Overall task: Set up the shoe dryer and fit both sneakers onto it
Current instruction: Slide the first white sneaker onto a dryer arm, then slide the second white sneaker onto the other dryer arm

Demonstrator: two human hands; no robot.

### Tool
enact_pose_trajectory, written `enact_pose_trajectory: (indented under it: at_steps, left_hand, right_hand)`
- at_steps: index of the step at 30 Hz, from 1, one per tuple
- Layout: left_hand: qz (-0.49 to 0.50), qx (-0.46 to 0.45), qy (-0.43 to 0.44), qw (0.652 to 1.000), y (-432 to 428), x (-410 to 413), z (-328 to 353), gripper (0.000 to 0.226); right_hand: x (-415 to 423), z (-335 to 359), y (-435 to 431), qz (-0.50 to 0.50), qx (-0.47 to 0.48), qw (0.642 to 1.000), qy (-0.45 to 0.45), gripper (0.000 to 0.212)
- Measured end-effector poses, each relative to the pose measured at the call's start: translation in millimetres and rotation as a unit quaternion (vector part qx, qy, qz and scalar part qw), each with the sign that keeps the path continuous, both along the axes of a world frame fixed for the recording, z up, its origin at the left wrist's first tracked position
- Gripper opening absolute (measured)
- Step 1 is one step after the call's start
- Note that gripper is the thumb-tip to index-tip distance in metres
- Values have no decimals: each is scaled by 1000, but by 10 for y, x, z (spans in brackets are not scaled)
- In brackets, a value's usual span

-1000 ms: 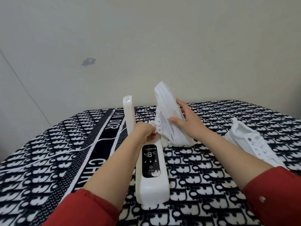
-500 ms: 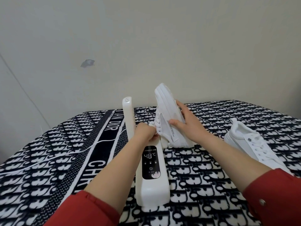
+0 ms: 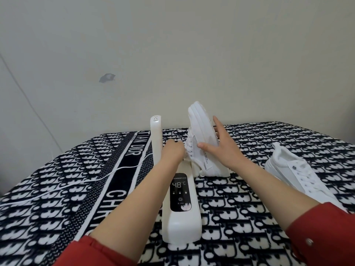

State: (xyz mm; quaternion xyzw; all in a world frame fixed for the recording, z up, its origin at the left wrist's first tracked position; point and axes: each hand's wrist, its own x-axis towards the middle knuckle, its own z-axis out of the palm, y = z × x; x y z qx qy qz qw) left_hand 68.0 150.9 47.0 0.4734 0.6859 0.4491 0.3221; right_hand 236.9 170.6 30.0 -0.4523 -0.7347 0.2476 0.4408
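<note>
Head view — sneaker [image 3: 201, 135] upended on dryer [image 3: 180, 200], sole up.

The white shoe dryer [image 3: 180, 198] shows 48°C, one sneaker [image 3: 201, 139] standing sole-up on its right arm between the fingers of both hands, the other sneaker [image 3: 299, 171] lying well right of them.

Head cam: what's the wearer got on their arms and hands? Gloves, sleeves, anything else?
No gloves: both the left hand and right hand are bare, with no rings, watch or bands visible. Both forearms are uncovered. Red sleeves are pushed up toward the elbows, the left sleeve and the right sleeve; the right one has a small round silver button near the cuff.
</note>
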Motion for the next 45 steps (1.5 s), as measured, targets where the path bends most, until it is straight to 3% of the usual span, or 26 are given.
enact_pose_trajectory:
  at_steps: [21, 25, 30, 37, 41, 45]
  left_hand:
    - [-12, -23, 4, 1000, -150, 140, 132, 35]
    - [-14, -16, 1, 1000, -217, 187, 185, 45]
    - [-8, 91, 28, 995, -362, 376, 307, 49]
    - [-22, 282, 104, 953, -614, 824, 429, 44]
    - [-22, 324, 144, 935, -697, 1111, 401, 40]
    - [-33, 328, 144, 933, -735, 1437, 299, 38]
  right_hand:
    - [68, 1, 3, -28, -2, 1000, 3, 109]
    - [99, 25, -41, -33, 4, 999, 4, 107]
    - [193, 81, -171, -33, 15, 999, 15, 100]
    - [546, 146, -439, -75, 32, 996, 42, 86]
    - [877, 101, -559, -119, 46, 992, 23, 70]
    - [1246, 21, -665, -173, 32, 984, -7, 70]
